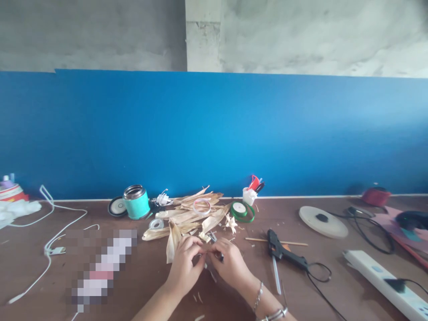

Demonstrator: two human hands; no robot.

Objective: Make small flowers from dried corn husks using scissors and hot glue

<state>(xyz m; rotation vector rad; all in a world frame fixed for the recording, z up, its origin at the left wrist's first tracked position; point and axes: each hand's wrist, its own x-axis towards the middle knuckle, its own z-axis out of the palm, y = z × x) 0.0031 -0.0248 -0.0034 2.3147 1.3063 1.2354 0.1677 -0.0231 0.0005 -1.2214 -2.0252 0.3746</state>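
Note:
My left hand (187, 263) and my right hand (229, 262) meet at the front middle of the table, fingertips pinched together. What lies between the fingers is too small and covered to make out. A small dark object shows at my right fingers, its kind unclear. Just behind my left hand stands a dried corn husk piece (173, 240), pale and curled. More dried corn husks (187, 216) lie spread beyond the hands. A pale star-shaped husk flower (230, 224) rests behind my right hand. Small scraps lie around my fingers.
Right of my hands lie a black glue gun (286, 252), a wooden stick (296, 243) and a white power strip (384, 276). Behind are a green ribbon roll (248, 214), a pen cup (249, 196), a teal jar (137, 206) and a clear tape roll (156, 224). White cables (50, 240) trail left.

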